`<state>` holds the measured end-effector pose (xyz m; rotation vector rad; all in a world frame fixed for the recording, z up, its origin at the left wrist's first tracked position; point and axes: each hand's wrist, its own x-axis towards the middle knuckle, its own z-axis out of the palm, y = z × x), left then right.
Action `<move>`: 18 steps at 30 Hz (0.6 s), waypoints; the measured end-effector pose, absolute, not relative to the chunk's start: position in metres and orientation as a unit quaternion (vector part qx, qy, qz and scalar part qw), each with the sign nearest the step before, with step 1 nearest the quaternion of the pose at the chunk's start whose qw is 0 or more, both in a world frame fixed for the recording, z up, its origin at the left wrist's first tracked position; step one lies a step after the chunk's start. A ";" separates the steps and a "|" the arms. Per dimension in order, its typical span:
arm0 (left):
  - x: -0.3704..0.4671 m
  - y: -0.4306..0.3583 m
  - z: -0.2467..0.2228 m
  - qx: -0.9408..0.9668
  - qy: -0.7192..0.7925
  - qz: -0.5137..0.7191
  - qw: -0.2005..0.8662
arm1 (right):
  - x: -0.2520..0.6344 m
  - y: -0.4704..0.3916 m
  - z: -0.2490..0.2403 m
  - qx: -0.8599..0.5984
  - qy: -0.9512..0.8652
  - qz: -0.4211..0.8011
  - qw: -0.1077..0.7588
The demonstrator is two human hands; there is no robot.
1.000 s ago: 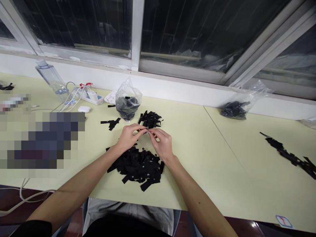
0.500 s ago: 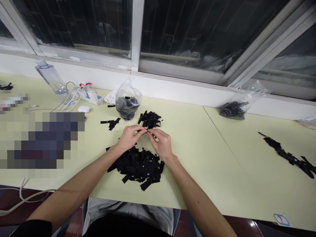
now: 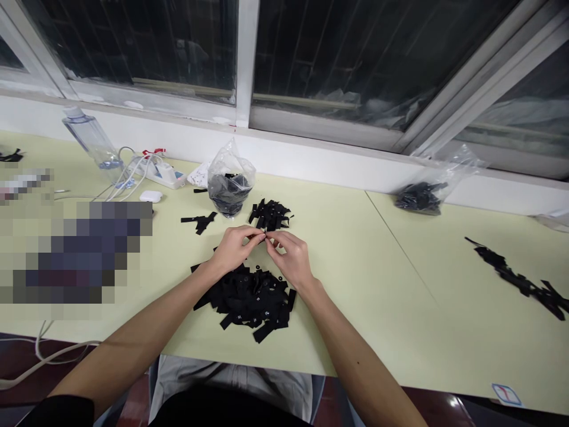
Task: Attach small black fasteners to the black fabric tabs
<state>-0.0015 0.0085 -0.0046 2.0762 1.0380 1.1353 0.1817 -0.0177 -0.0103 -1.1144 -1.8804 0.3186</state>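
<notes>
My left hand [image 3: 234,247] and my right hand [image 3: 291,256] meet fingertip to fingertip over the table. Pinched between them is a small black fabric strip [image 3: 265,235], mostly hidden by the fingers. Below my hands, nearer my body, spreads a large pile of black fabric strips [image 3: 255,302], some bearing small white letters. A smaller heap of the same strips [image 3: 272,213] lies just beyond my fingertips. Two tiny black rings [image 3: 280,279] rest by the upper edge of the large pile.
Behind the small heap stands a clear plastic bag [image 3: 231,188] with black pieces inside. Another bag [image 3: 420,197] leans at the back right. A row of black strips [image 3: 520,281] lies far right. Left are a bottle [image 3: 95,142], a power strip [image 3: 162,172] and a white case [image 3: 151,196].
My right fingers have shifted very slightly against the left ones. Both hands stay in the same place with the pinch kept, and the piles look the same.
</notes>
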 end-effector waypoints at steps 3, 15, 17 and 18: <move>-0.002 0.008 -0.004 0.773 0.386 0.421 0.278 | 0.182 -0.018 -0.011 -0.455 -0.761 0.124 0.446; 0.000 0.010 -0.005 0.751 0.399 0.437 0.294 | 0.173 -0.017 -0.002 -0.498 -0.677 0.274 0.467; 0.000 0.010 -0.005 0.751 0.404 0.434 0.290 | 0.171 -0.016 -0.002 -0.485 -0.650 0.339 0.476; -0.001 0.011 -0.005 0.752 0.407 0.431 0.287 | 0.170 -0.016 -0.002 -0.476 -0.634 0.368 0.487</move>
